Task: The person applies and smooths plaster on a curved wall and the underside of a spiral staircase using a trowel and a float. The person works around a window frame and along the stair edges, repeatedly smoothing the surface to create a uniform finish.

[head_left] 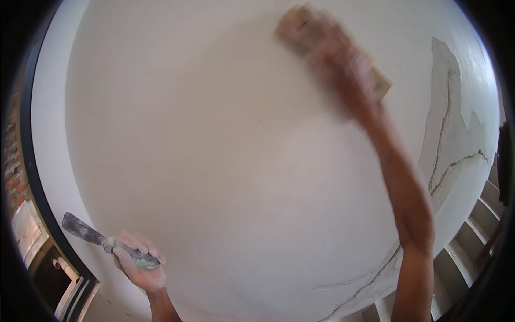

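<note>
A putty knife (83, 229), dark and smeared with white, is in my left hand (140, 263) at the lower left. The fingers are curled around one end, and the other end points up and left toward the wall's edge. High up and right of centre, my right hand (343, 70) grips a long tan sanding block (382, 85) laid slantwise against the pale wall (230, 150). Motion blurs this hand and the block, so the block's face and exact finger placing are hidden. White dust coats my left hand.
Cracks run through a bare grey patch (441, 118) on the right, and another crack (370, 282) crosses the lower right. Stairs (466, 241) rise at the right edge. A dark frame (32, 134) borders an opening on the left, with bricks (13, 166) beyond.
</note>
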### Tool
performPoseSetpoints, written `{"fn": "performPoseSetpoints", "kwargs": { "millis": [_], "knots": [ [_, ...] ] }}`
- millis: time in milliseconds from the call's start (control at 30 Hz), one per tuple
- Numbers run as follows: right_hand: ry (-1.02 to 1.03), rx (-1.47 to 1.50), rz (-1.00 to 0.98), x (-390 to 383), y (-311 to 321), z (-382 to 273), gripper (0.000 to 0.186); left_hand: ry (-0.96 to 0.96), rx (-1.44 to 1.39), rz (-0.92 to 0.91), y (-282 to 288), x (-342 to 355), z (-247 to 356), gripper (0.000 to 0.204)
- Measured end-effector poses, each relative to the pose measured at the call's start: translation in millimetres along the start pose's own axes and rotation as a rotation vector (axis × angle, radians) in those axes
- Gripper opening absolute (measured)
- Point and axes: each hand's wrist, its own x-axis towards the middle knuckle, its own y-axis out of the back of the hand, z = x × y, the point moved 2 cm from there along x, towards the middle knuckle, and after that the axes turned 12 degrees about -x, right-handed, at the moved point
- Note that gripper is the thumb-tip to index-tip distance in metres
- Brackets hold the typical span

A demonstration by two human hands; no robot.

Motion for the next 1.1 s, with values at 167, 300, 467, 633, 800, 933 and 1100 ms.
{"fn": "performPoseSetpoints", "kwargs": {
  "millis": [167, 300, 467, 633, 800, 933, 1100],
  "knots": [
    [0.738, 0.524, -0.062, -93, 62, -178, 0.048, -0.004, 0.009, -0.017, 3, -3, 4, 0.04],
    [0.696, 0.343, -0.023, -50, 42, -142, 0.047, 0.053, 0.011, 0.002, 15, -3, 7, 0.039],
    [0.172, 0.126, 0.194, 80, -12, -46, 0.042, 0.097, 0.022, 0.048, 20, -7, 7, 0.04],
    [0.233, -0.075, 0.218, 101, -22, -119, 0.033, 0.098, 0.03, 0.085, 25, -7, 5, 0.041],
    [0.64, 0.425, 0.188, 47, 11, -213, 0.042, 0.155, 0.017, 0.018, 28, -5, 5, 0.04],
    [0.359, 0.215, 0.207, 107, -24, -142, 0.037, 0.126, 0.104, 0.104, 45, -19, 10, 0.038],
    [0.205, -0.017, 0.39, 132, -35, -140, 0.034, 0.165, 0.049, 0.183, 48, -21, -3, 0.038]
  ]
}}
